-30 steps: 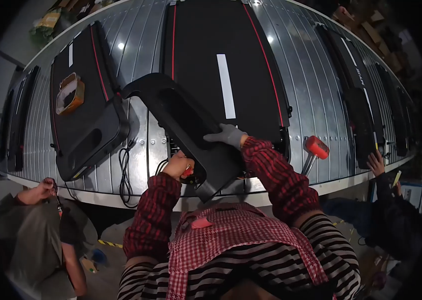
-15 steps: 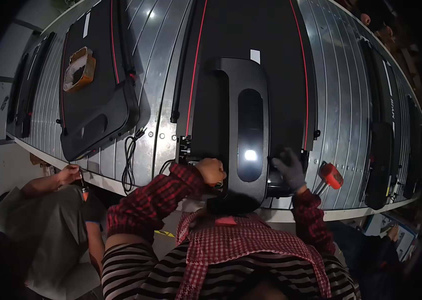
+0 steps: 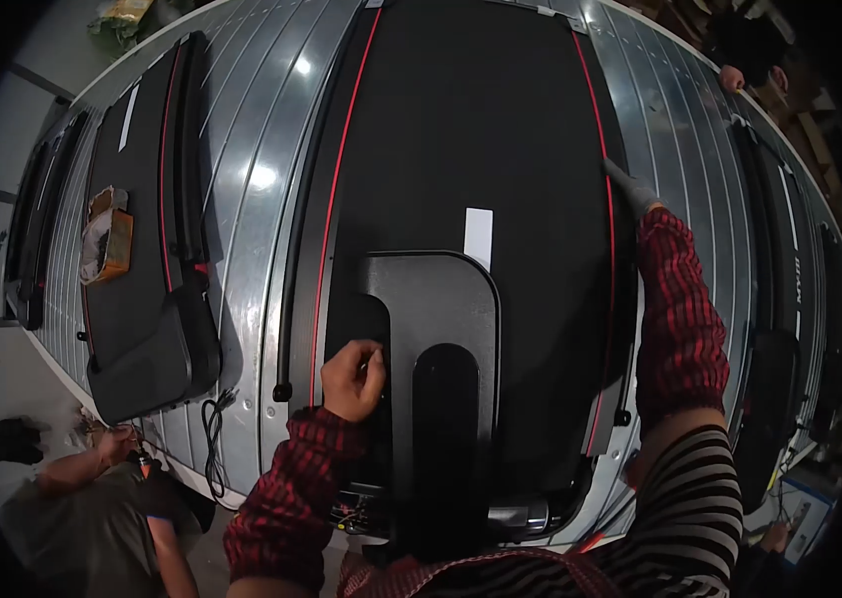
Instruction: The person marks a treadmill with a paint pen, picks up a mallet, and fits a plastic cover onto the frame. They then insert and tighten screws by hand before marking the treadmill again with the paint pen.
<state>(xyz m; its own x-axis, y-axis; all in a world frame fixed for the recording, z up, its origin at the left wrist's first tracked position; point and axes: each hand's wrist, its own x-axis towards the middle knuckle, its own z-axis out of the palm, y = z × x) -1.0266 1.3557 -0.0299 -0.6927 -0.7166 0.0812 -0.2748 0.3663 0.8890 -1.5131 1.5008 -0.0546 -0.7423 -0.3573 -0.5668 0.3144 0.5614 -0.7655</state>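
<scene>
Black moulded plastic cover [image 3: 441,329] with a long oval recess lies flat on the wide black treadmill deck [image 3: 461,130], at the deck's end by the near edge of the ribbed silver metal bench [image 3: 252,199]. The bare left hand [image 3: 353,379] is right against the cover's left rim, fingers curled in tight; whether they pinch anything, I cannot tell. Out wide, the grey-gloved right hand [image 3: 630,189] lies stretched, fingers out along the red stripe on the deck's right side. A white rectangular label [image 3: 478,236] sits just beyond the cover. Toward the left end of the bench, a second black treadmill [image 3: 147,329] carries an orange-brown roll [image 3: 107,234]; a coiled black cable [image 3: 214,439] lies at the near edge.
</scene>
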